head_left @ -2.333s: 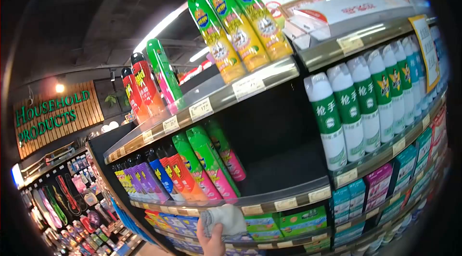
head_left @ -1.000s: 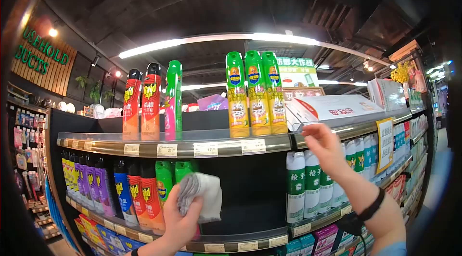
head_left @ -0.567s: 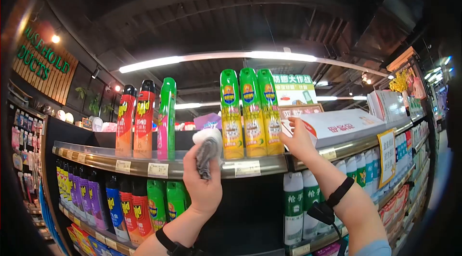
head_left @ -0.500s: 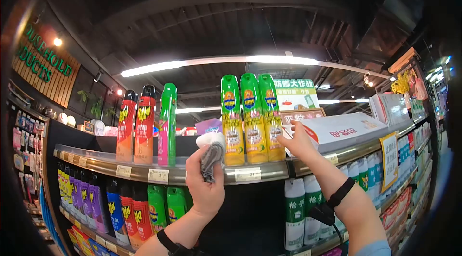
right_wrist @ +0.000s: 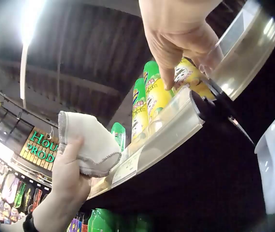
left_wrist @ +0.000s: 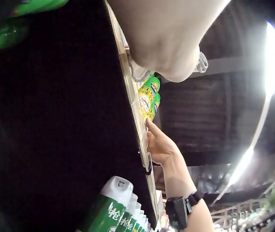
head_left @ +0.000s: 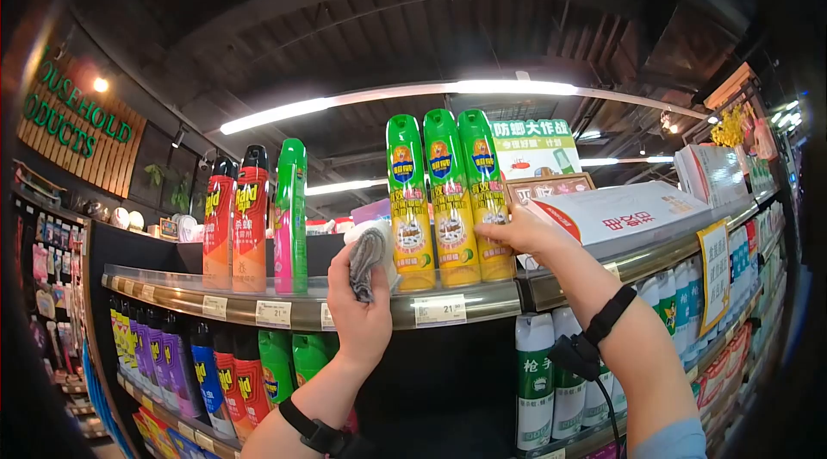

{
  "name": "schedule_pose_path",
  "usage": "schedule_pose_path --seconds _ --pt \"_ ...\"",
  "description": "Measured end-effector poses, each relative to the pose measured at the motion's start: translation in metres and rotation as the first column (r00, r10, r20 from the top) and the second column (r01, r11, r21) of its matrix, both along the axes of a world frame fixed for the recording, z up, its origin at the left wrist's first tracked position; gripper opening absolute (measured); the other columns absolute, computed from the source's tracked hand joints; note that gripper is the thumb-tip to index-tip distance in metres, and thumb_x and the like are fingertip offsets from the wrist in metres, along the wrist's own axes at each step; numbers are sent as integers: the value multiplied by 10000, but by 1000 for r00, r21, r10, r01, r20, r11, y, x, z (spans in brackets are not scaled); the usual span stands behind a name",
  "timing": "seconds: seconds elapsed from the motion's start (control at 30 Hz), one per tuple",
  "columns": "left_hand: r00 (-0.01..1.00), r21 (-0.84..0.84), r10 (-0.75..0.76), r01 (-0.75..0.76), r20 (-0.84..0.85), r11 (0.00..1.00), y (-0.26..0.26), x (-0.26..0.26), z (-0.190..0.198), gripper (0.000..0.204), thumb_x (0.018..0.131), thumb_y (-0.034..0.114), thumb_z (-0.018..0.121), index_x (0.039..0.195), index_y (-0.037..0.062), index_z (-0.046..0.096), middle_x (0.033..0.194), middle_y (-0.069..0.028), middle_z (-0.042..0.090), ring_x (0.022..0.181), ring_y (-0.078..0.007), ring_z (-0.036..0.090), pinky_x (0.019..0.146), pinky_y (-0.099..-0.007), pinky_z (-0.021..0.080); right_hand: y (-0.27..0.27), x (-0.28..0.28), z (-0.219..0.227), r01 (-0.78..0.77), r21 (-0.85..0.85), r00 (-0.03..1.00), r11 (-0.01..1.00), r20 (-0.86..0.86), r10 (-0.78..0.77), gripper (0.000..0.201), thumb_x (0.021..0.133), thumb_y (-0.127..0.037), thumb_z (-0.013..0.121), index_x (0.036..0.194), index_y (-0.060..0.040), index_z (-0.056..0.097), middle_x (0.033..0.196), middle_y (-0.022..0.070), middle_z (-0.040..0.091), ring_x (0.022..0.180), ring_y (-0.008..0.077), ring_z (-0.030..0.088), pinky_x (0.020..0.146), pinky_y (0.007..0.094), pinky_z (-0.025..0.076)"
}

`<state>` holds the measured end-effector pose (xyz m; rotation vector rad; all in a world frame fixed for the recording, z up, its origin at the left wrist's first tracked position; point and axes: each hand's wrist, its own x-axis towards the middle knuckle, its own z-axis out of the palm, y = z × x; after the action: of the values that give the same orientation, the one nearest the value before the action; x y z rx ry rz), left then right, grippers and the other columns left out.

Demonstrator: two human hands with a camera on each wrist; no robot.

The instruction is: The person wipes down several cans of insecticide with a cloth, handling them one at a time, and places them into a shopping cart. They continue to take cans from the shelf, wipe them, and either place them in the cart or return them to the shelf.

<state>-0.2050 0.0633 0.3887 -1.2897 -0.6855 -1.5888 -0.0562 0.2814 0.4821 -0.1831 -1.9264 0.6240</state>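
Observation:
Three green-and-yellow spray cans stand side by side on the top shelf (head_left: 504,302). My right hand (head_left: 538,237) grips the lower part of the rightmost can (head_left: 482,166), and in the right wrist view the thumb and fingers of that hand (right_wrist: 183,34) lie on either side of the yellow can (right_wrist: 188,75). A folded grey-and-white cloth (head_left: 383,248) is pinched in my left hand (head_left: 360,321), just left of the leftmost can (head_left: 407,200). The right wrist view shows the cloth (right_wrist: 91,140) held between thumb and fingers.
Red cans (head_left: 250,218) and a green-and-pink can (head_left: 291,218) stand to the left on the same shelf. Right of the yellow cans lie white boxes (head_left: 629,213) and a framed sign (head_left: 551,186). White-and-green cans (head_left: 534,381) line the shelf below.
My right hand came up over the shelf, then lowered from beside the rightmost can to grip it. My left hand rose with the cloth from the lower shelves to the top shelf's edge.

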Motion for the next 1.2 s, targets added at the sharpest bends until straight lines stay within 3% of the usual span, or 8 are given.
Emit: schedule_pose_path --seconds 0.3,0.5,0.73,0.9,0.97,1.1,1.17,1.2 --pt "997 -17 -70 70 20 997 -3 6 1 310 921 42 543 1218 -3 470 1097 -112 571 1029 -186 556 904 -305 433 2 2 2 -94 -36 962 995 -259 82 526 793 -228 720 1148 63 463 1001 130 621 826 189 638 660 322 554" --pt "979 55 -188 184 80 981 -18 13 -12 305 937 68 541 1226 -1 468 1110 -90 572 1022 -148 543 896 -289 432 -64 58 -4 -299 173 709 939 -618 339 477 839 -247 685 1169 -32 416 1007 80 570 900 143 597 597 261 529" --pt "851 161 -461 433 250 887 -56 45 -72 386 942 85 549 1283 -29 409 1181 -89 545 1057 -149 521 925 -283 416 -146 96 -132 -571 29 727 820 -445 522 519 873 -302 577 1271 -51 356 1003 130 573 784 234 648 697 347 552" --pt "672 330 -601 503 433 799 -86 65 -133 510 935 51 539 1392 1 319 1294 -120 481 1123 -181 499 961 -312 414 -190 95 -240 -597 -493 768 633 -124 628 881 750 -177 723 1424 -98 161 1230 178 518 970 272 628 815 408 537" --pt "711 338 -491 361 503 869 -92 36 -177 534 905 15 539 1397 2 330 1353 -155 450 1203 -238 470 1022 -345 369 -197 69 -287 -599 -177 801 781 -129 585 531 797 29 625 1261 -72 387 1115 69 552 1025 135 533 848 284 451" --pt "779 184 -411 368 473 911 -132 35 -194 486 951 91 463 1395 -34 311 1424 -175 361 1284 -278 412 1023 -375 402 -221 47 -341 -514 -181 825 838 162 541 739 745 -62 728 1326 -65 271 1118 128 556 1030 213 565 862 322 457" --pt "979 -208 -67 107 192 972 -147 35 -193 540 903 50 479 1405 -42 304 1459 -185 327 1331 -295 357 1085 -382 308 -232 41 -362 -413 -69 851 908 326 412 803 732 -135 762 1348 -40 257 1077 206 582 977 330 617 810 373 491" --pt "929 -399 354 -286 106 871 -162 43 -188 552 776 -43 590 1314 -9 467 1389 -248 415 1337 -381 353 1105 -422 243 -238 39 -368 -440 -183 823 879 308 476 816 725 -165 771 1348 -37 260 1067 234 585 960 377 617 785 397 501"
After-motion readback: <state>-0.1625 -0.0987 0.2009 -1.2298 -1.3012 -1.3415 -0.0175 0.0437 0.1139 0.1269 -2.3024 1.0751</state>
